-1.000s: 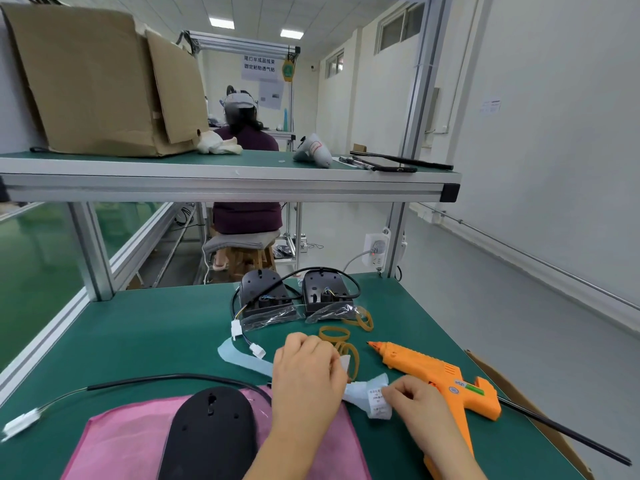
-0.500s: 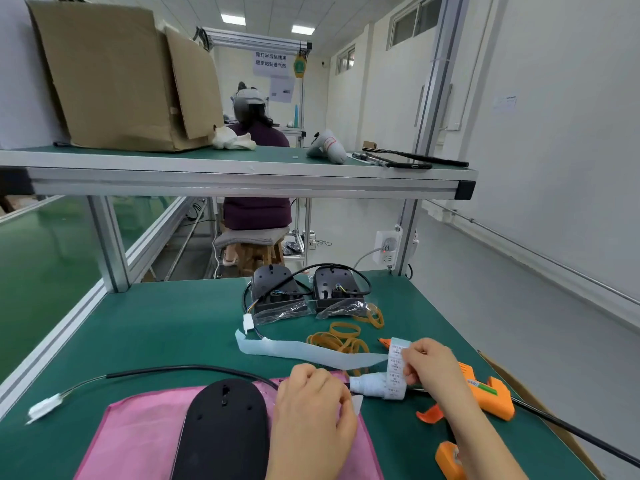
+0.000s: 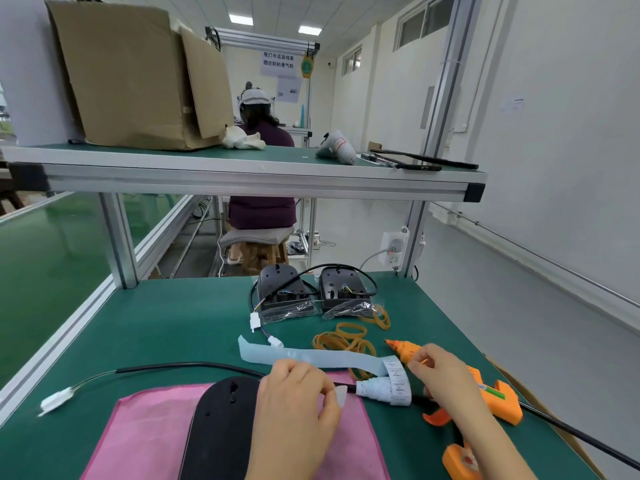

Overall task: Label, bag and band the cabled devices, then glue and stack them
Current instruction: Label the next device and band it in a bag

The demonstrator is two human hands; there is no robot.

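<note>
label roll (image 3: 384, 391) between hands, tabletop (image 3: 173, 323) near edge | left hand (image 3: 298, 407) pinches peeled label (image 3: 341, 396), right hand (image 3: 450, 382) grips roll | two bagged devices (image 3: 282, 294) at far edge

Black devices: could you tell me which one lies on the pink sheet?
The nearest device, beside the left hand; the other two sit at the far end by clear bags.

The right hand (image 3: 446, 379) has pulled the label roll (image 3: 391, 386) taut, so the pale backing strip (image 3: 311, 356), earlier curled under the left hand (image 3: 298, 407), now lies stretched out and uncovered. The left hand has drawn back beside the black device (image 3: 221, 420), pinching a small white label (image 3: 341, 396).
</note>
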